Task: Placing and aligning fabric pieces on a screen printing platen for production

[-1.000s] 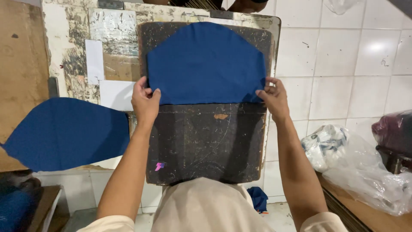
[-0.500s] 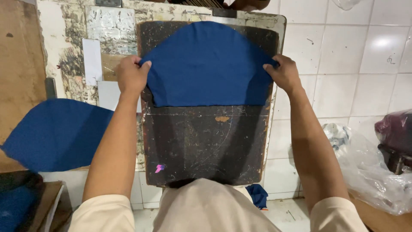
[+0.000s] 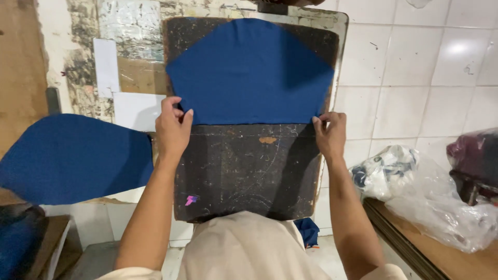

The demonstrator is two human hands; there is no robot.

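Both your arms reach straight forward over the dark board [image 3: 244,171]. Your left hand [image 3: 173,129] pinches the lower left corner of the blue fabric piece [image 3: 249,72], fingers curled shut on its edge. Your right hand [image 3: 329,136] pinches the lower right corner likewise. The fabric lies flat on the board's upper half, stretched between both grips.
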